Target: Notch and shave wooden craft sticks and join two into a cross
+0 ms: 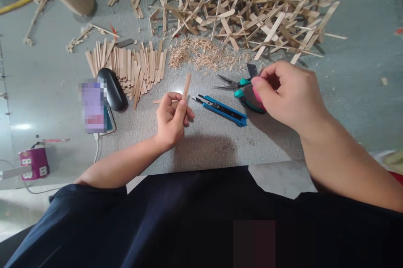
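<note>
Clamps a flat, pale wooden stick in the curled fingers of the left hand, pointing forward over the grey counter; pinches a flat, dark blade in the palm-down right hand.

Black case beside phone; purple socket block; yellow hose top left

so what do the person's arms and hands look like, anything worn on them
The left hand and right hand are bare, with no gloves, rings or watch visible. Both forearms are uncovered too. The top is dark, navy to black, with loose short sleeves that show no markings.
</note>
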Demonstrator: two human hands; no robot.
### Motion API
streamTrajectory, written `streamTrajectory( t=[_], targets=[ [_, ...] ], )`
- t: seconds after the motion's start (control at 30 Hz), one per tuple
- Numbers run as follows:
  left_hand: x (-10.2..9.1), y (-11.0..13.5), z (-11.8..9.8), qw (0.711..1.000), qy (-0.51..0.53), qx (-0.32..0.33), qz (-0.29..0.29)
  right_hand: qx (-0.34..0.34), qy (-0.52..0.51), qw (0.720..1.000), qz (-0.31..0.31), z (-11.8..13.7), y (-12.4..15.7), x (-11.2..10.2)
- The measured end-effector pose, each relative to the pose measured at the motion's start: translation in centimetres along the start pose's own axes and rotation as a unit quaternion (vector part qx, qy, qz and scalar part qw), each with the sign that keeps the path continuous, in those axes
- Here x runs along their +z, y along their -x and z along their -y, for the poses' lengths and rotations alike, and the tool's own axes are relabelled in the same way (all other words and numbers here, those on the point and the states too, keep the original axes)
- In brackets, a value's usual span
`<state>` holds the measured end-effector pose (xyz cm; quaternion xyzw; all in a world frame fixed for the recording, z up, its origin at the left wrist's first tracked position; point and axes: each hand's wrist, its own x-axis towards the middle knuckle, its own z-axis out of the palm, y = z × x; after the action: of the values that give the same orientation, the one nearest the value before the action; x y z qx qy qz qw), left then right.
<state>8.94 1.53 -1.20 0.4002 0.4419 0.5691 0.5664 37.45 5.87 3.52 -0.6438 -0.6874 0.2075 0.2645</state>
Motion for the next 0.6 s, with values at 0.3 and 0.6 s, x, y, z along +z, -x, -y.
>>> streamTrajectory(
  t=[0.3,0.6],
  targets=[
    [0.2,0.2,-0.6,0.999,-0.034,-0.001,-0.001,-0.042,-0.465,0.884,0.015,7.9,0.0,2.8],
    [0.4,0.2,-1.2,0.999,-0.032,0.002,-0.035,0.067,-0.536,0.833,0.12,7.0,4.0,8.6]
  ],
)
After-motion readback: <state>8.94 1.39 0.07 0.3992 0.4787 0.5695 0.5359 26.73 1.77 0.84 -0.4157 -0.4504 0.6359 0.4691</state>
